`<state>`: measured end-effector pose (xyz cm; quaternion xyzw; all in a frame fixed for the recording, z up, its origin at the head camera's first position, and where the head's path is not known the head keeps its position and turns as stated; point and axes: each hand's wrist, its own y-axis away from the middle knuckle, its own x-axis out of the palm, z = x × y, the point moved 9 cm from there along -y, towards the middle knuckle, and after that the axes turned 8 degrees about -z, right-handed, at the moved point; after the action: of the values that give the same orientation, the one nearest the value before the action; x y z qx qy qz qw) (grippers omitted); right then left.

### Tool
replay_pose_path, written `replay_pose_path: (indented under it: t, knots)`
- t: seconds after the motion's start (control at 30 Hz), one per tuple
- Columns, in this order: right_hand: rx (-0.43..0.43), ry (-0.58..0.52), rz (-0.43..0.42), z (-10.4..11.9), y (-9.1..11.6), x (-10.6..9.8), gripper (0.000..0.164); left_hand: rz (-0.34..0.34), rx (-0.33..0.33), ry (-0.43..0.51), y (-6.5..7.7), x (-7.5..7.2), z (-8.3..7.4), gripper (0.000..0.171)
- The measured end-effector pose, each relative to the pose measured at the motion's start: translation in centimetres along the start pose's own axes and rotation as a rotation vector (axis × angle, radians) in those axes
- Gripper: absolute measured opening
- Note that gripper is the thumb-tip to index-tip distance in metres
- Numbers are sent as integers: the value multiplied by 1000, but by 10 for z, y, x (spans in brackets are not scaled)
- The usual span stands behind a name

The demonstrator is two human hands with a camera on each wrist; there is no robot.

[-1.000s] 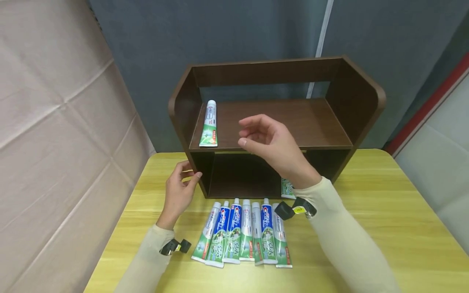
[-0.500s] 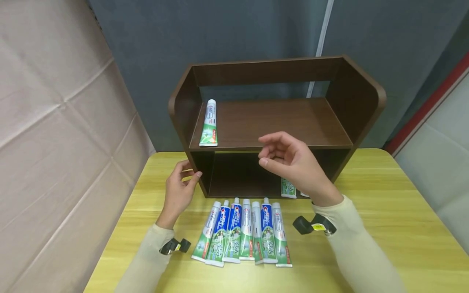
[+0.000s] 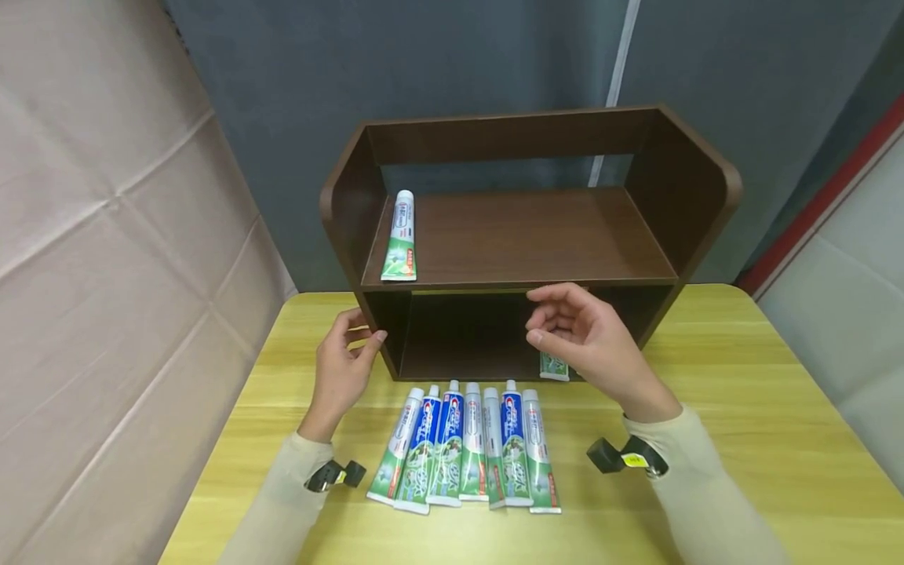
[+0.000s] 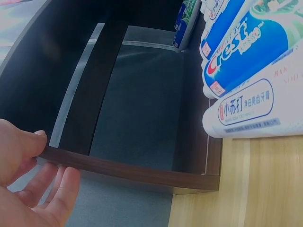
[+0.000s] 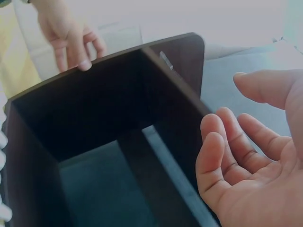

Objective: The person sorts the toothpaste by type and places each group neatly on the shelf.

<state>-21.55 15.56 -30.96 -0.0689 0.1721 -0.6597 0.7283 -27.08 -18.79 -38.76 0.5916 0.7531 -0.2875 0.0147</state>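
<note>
I observe soft light, pale glare on the near tabletop, deep shadow low inside the shelf unit, and haze washing out my right wrist feed.

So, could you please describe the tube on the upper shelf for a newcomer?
Find the dark brown rack on the yellow table. At the left end of its upper shelf lies a white-and-green toothpaste tube, cap toward the back. It is the only tube on that shelf.

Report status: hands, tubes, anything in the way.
Left hand grips shelf by its side. Right hand empty, before shelf. Seven tubes on table, others on shelf. Nothing seen blocking.
</note>
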Motion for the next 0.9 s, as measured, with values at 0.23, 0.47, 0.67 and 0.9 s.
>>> replay_pose_path:
  t: [0.23, 0.47, 0.67, 0.9]
  knots:
    - [78, 73, 22, -28, 11, -8, 44, -7, 8, 12, -1, -1, -2, 38]
    - [127, 106, 52, -55, 18, -13, 44, -3, 3, 2, 0, -1, -2, 38]
    - [158, 145, 81, -76, 26, -12, 47, -3, 1, 5, 0, -1, 0, 38]
    - [146, 197, 109, -95, 35, -15, 47, -3, 2, 20, 0, -1, -2, 37]
